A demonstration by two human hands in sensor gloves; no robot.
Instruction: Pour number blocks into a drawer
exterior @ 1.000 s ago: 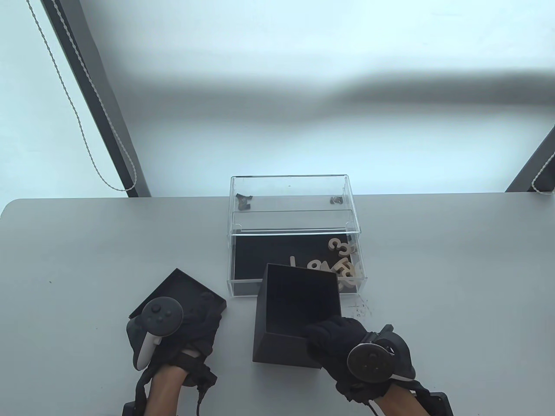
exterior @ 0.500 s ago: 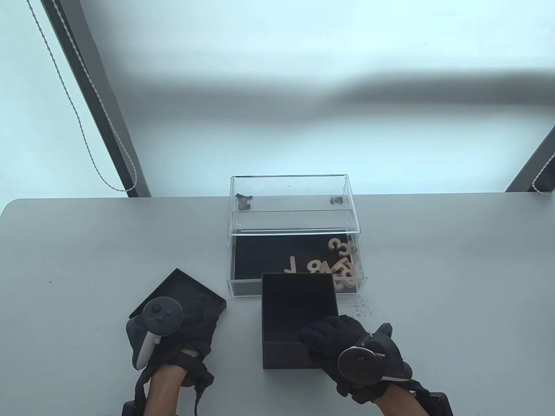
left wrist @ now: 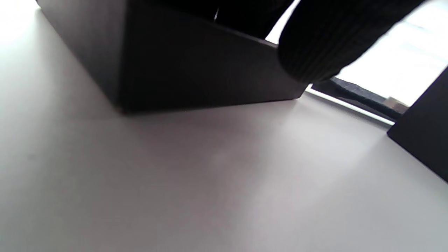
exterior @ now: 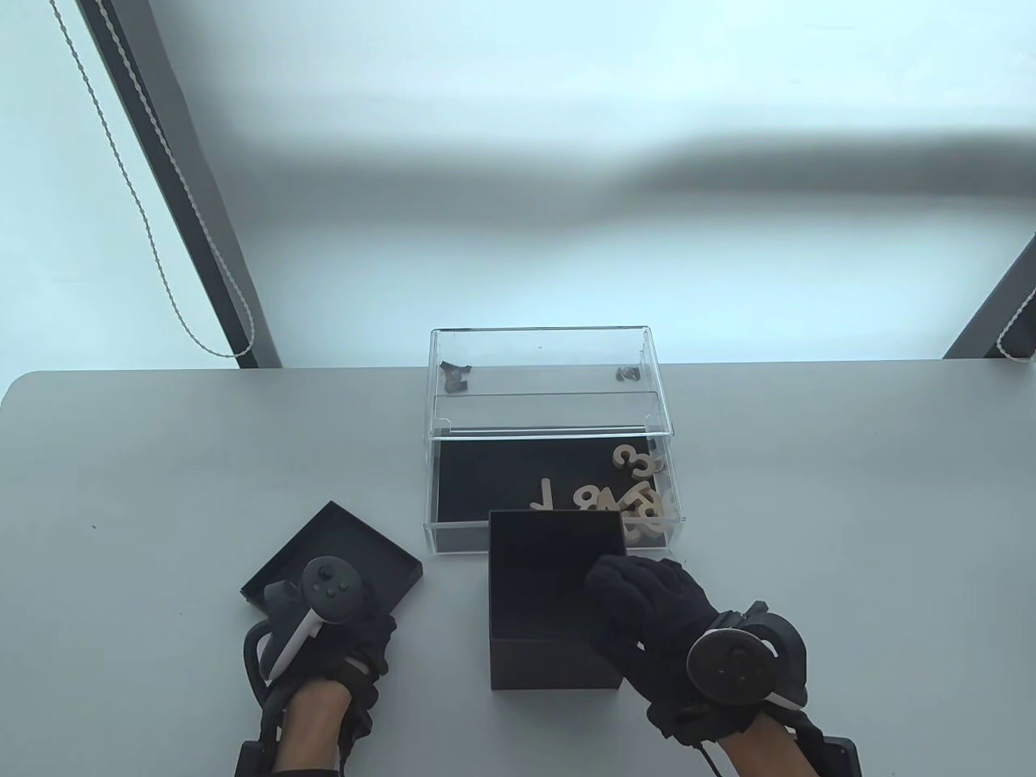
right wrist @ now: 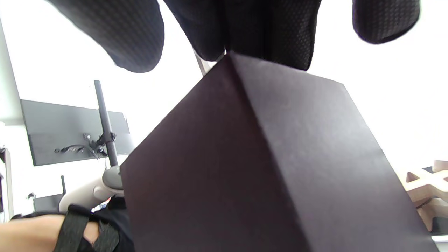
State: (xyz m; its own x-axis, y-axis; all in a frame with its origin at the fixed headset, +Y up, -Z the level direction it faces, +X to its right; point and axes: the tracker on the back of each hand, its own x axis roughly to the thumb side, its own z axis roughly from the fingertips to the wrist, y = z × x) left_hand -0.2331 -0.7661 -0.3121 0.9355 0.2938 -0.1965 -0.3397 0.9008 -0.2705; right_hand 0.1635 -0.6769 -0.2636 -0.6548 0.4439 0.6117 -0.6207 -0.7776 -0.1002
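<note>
The black box (exterior: 550, 599) stands upright on the table, its top open, just in front of the pulled-out clear drawer (exterior: 486, 477). Several wooden number blocks (exterior: 639, 494) lie in the drawer's right half; one shows at the right edge of the right wrist view (right wrist: 427, 182). My right hand (exterior: 639, 591) lies over the box's right rim. Its middle fingers (right wrist: 266, 31) touch the top corner of the box (right wrist: 262, 175) and the thumb stands apart. My left hand (exterior: 368, 627) holds the near corner of the black lid (exterior: 332, 550), a finger (left wrist: 315, 45) outside its wall (left wrist: 192, 70).
The clear acrylic case (exterior: 542, 364) sits behind the drawer at the table's far edge. Beaded cords (exterior: 162, 243) hang at the far left and far right. The grey table (exterior: 809, 502) runs wide to either side.
The box went from tilted toward the drawer to flat on the table. My right hand slid from its near rim to its right rim. My left hand drew back to the lid's near corner.
</note>
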